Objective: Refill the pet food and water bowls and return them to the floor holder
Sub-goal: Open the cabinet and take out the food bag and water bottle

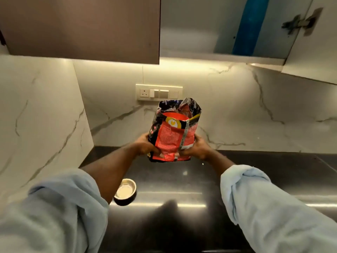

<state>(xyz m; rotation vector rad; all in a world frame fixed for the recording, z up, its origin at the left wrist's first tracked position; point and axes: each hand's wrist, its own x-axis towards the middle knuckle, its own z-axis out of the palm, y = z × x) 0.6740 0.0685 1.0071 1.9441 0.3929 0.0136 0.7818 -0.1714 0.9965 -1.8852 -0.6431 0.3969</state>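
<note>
We hold the red pet food bag (173, 136) upright in a two-handed grip: our left hand (145, 146) is clamped on its lower left side and our right hand (196, 148) on its lower right, fingers wrapped round the bottom corners. The bag's crumpled top stands open above the grip. Below the grip lies the dark worktop (255, 179); whether the bag's base touches it we cannot tell. Nearer us than the grip and to its left, a steel bowl (125, 191) sits on the worktop, partly behind our left forearm.
</note>
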